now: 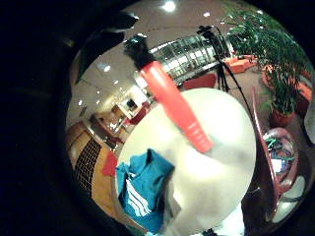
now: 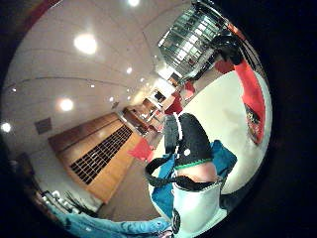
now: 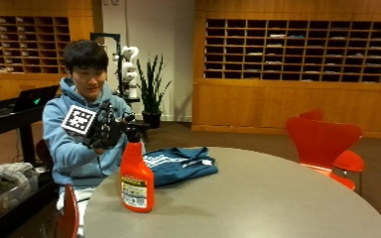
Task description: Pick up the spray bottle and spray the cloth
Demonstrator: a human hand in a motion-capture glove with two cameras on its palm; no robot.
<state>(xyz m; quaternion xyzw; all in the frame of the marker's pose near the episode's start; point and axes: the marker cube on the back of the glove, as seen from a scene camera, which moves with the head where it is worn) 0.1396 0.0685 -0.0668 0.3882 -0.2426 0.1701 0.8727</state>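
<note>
While label text unreadable: orange spray bottle (image 3: 136, 181) upright nr teal cloth (image 3: 177, 164); gloved right hand (image 3: 104, 131) beside trigger, fingers' state unclear.

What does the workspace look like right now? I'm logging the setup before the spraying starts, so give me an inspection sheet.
Surface: round grey table, person seated behind it.
Job's things: orange spray bottle stands upright near the table's front edge; blue cloth lies crumpled behind it, apart from it.
Clutter: nothing seen on the table besides these two.
Hand: gloved right hand is raised at the bottle's black spray head; whether its fingers grip it cannot be told.
Cables: nothing seen on the table.
Surroundings: orange chairs beside the table, wooden pigeonhole shelves along the wall, a potted plant behind the person.
</note>
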